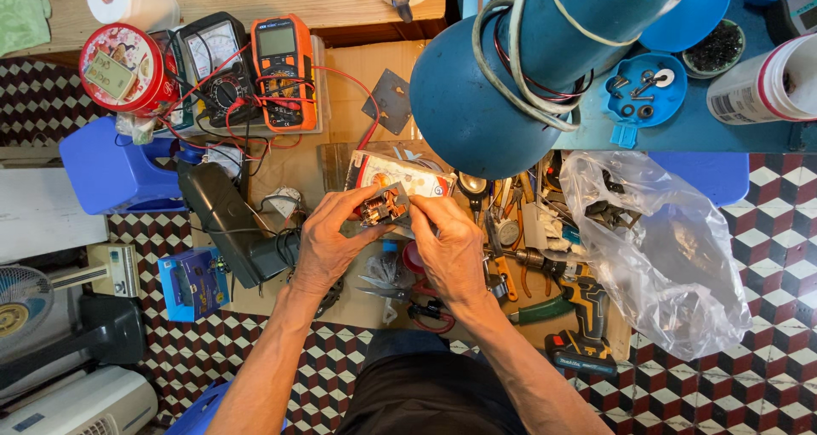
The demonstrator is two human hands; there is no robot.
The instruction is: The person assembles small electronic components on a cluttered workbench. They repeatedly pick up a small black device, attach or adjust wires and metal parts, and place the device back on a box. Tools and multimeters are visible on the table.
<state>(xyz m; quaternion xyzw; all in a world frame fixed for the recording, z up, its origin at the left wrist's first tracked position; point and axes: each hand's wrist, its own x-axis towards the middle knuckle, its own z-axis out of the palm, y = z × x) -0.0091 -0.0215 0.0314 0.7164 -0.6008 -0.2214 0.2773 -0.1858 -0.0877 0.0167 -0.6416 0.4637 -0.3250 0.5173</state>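
My left hand [328, 243] and my right hand [451, 248] meet over the middle of the work area, both gripping a small electrical part [383, 207] with copper windings and grey metal. The fingers of both hands pinch it from either side. Under the hands lie a flat printed package [400, 173] and scattered hand tools, partly hidden by my wrists.
An orange multimeter [284, 69] and a black analog meter [217, 60] with red leads sit at the back. A big blue motor housing [528, 60] stands right of them. A cordless drill [587, 316], pliers [511, 273] and a clear plastic bag [664, 256] lie to the right.
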